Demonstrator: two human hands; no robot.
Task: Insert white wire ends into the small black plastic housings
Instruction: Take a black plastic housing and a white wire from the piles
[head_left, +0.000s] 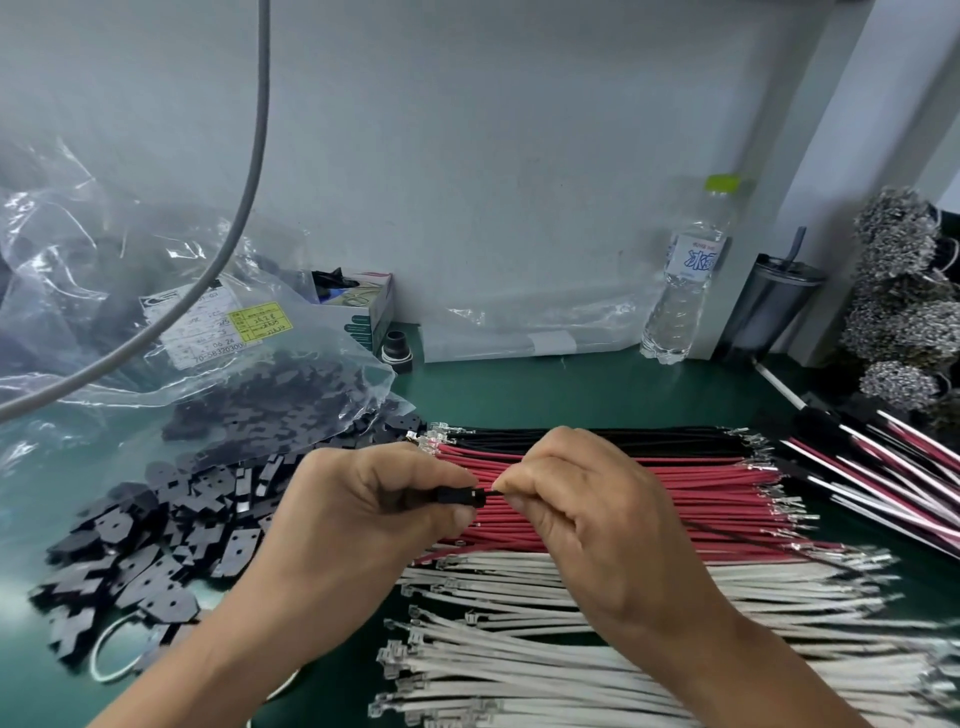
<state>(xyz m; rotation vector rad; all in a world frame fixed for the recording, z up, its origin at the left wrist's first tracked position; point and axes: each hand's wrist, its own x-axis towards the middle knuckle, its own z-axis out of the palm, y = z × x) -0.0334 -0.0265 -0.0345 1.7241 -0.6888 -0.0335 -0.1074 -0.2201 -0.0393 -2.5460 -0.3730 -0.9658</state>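
My left hand (363, 499) pinches a small black plastic housing (461, 496) between thumb and fingers above the wire rows. My right hand (582, 499) pinches a thin black wire (769, 544) right at the housing's open end; the wire trails off to the right over the red wires. The wire's tip is hidden between my fingers and the housing. White wires (597, 623) with metal terminals lie in a broad row below my hands. Loose black housings (156, 545) are heaped on the left.
Red wires (701, 488) and black wires (623, 434) lie in rows on the green mat (597, 384). A clear bag of black parts (234, 374) sits left, a water bottle (685, 280) and tumbler (769, 306) at the back right, and finished bundles (893, 467) at right.
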